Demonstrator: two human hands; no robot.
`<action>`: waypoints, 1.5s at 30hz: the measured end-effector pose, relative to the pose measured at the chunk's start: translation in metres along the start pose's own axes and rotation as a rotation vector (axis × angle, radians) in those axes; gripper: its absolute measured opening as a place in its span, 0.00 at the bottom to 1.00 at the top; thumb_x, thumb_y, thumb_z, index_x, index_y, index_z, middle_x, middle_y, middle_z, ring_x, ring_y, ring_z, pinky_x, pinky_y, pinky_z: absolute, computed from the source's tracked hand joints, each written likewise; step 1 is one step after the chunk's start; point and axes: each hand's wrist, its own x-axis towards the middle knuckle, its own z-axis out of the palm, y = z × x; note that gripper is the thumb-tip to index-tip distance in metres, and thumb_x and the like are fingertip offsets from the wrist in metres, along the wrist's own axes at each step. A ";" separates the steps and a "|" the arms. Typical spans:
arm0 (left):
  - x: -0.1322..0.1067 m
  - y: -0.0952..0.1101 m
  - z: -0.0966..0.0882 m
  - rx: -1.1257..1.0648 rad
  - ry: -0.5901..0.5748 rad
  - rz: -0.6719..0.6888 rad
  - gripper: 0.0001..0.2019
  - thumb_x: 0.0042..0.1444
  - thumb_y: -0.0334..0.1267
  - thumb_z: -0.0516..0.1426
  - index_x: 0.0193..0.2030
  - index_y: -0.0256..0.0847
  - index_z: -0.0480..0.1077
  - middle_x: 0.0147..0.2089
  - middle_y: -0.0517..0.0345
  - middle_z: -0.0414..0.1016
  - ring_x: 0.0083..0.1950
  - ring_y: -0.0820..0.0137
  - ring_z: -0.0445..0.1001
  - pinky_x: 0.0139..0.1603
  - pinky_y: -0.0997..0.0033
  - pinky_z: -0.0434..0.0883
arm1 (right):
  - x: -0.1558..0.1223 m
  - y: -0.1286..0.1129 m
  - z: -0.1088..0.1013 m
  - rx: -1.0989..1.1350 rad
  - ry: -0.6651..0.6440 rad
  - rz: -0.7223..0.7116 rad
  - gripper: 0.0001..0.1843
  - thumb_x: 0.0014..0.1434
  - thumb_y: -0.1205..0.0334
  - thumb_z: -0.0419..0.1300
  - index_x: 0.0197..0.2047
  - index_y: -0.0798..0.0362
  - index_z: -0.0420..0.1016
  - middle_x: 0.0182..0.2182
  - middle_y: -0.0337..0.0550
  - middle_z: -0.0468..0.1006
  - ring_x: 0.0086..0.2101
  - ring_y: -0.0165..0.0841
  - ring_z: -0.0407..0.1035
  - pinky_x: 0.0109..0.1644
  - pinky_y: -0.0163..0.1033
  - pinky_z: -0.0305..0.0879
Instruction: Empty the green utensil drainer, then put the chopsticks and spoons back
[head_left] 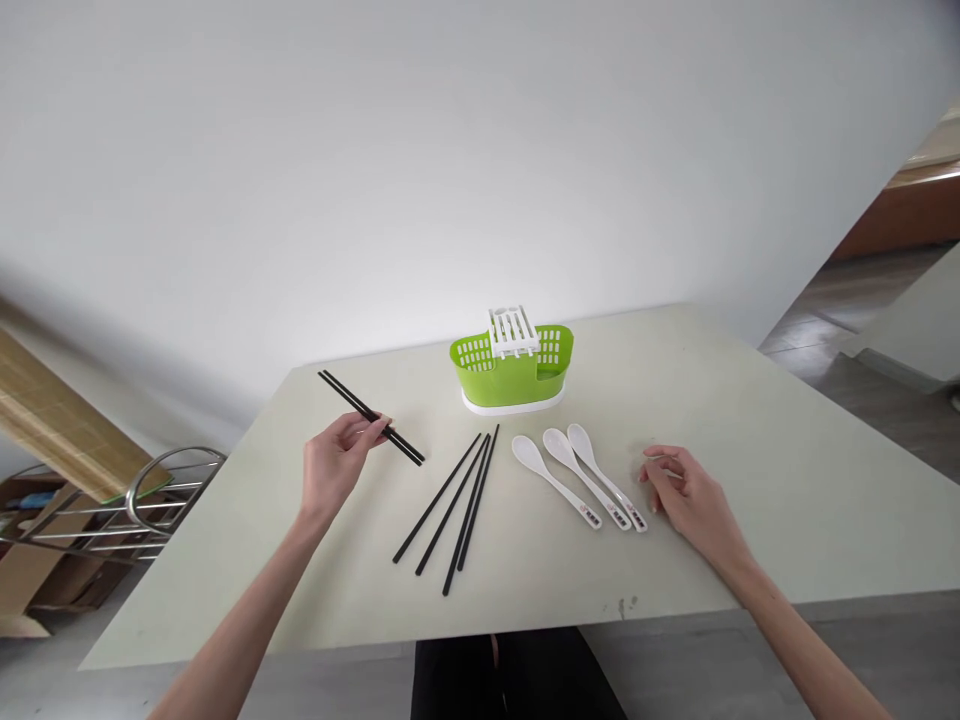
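Observation:
My left hand [337, 462] is closed in a pinch on a pair of black chopsticks [352, 400], held just above the pale table [750, 420] with their tips pointing back left. Several more black chopsticks [454, 505] lie loose on the table in front of me. Three white spoons [577, 480] lie side by side to their right. My right hand [686, 495] rests on the table just right of the spoon handles, fingers loosely curled and apart, holding nothing. A green cutlery basket [510, 375] with a white insert stands behind the spoons.
A white wall rises right behind the table. A metal rack [135, 500] and cardboard boxes stand on the floor at the left. At the right are grey floor and a wooden counter [915, 200].

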 end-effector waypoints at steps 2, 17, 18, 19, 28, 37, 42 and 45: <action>-0.007 0.016 0.006 -0.134 -0.055 -0.023 0.21 0.55 0.57 0.68 0.40 0.40 0.77 0.46 0.48 0.87 0.54 0.53 0.84 0.61 0.52 0.80 | -0.005 -0.024 0.006 0.035 -0.034 -0.023 0.24 0.68 0.35 0.55 0.49 0.48 0.70 0.35 0.42 0.80 0.24 0.31 0.71 0.30 0.39 0.70; -0.038 0.046 0.072 -0.342 -0.369 -0.155 0.22 0.56 0.60 0.66 0.42 0.41 0.81 0.51 0.49 0.86 0.52 0.58 0.84 0.64 0.54 0.79 | -0.025 -0.144 0.078 0.262 -0.615 -0.084 0.30 0.73 0.35 0.47 0.51 0.49 0.80 0.26 0.34 0.59 0.24 0.29 0.51 0.26 0.37 0.48; -0.038 0.045 0.071 -0.342 -0.362 -0.161 0.22 0.56 0.60 0.66 0.42 0.42 0.81 0.51 0.50 0.86 0.51 0.58 0.85 0.63 0.54 0.79 | -0.024 -0.142 0.078 0.271 -0.618 -0.079 0.31 0.72 0.35 0.47 0.51 0.49 0.80 0.26 0.34 0.58 0.24 0.28 0.50 0.26 0.37 0.48; -0.038 0.044 0.070 -0.344 -0.363 -0.165 0.22 0.56 0.60 0.66 0.41 0.42 0.82 0.50 0.51 0.86 0.51 0.59 0.85 0.63 0.55 0.80 | -0.024 -0.141 0.078 0.282 -0.627 -0.073 0.31 0.72 0.34 0.48 0.51 0.49 0.80 0.26 0.33 0.57 0.24 0.28 0.50 0.26 0.37 0.48; 0.045 0.090 0.019 -0.309 0.109 0.154 0.24 0.49 0.58 0.72 0.42 0.39 0.82 0.42 0.52 0.87 0.49 0.57 0.86 0.62 0.54 0.80 | 0.014 -0.073 0.027 0.179 -0.327 -0.036 0.32 0.68 0.33 0.53 0.59 0.49 0.75 0.31 0.38 0.73 0.25 0.30 0.65 0.28 0.36 0.64; 0.144 0.097 0.085 -0.070 -0.127 0.248 0.20 0.51 0.52 0.71 0.38 0.35 0.82 0.38 0.47 0.86 0.40 0.59 0.86 0.49 0.61 0.83 | 0.035 0.009 -0.003 -0.217 0.043 -0.078 0.25 0.68 0.37 0.50 0.46 0.47 0.77 0.29 0.41 0.80 0.28 0.38 0.74 0.36 0.42 0.67; 0.161 0.080 0.132 0.136 -0.210 0.261 0.13 0.57 0.46 0.67 0.43 0.40 0.81 0.37 0.53 0.87 0.37 0.62 0.86 0.45 0.65 0.81 | 0.034 0.006 0.006 -0.376 0.039 -0.160 0.22 0.71 0.42 0.48 0.44 0.46 0.77 0.30 0.41 0.81 0.30 0.37 0.74 0.37 0.40 0.64; 0.170 0.072 0.146 0.248 -0.252 0.272 0.13 0.57 0.44 0.67 0.45 0.41 0.80 0.34 0.56 0.86 0.38 0.62 0.86 0.45 0.65 0.79 | 0.036 0.009 0.007 -0.416 0.043 -0.176 0.21 0.72 0.44 0.48 0.45 0.46 0.76 0.31 0.40 0.82 0.30 0.36 0.75 0.38 0.39 0.64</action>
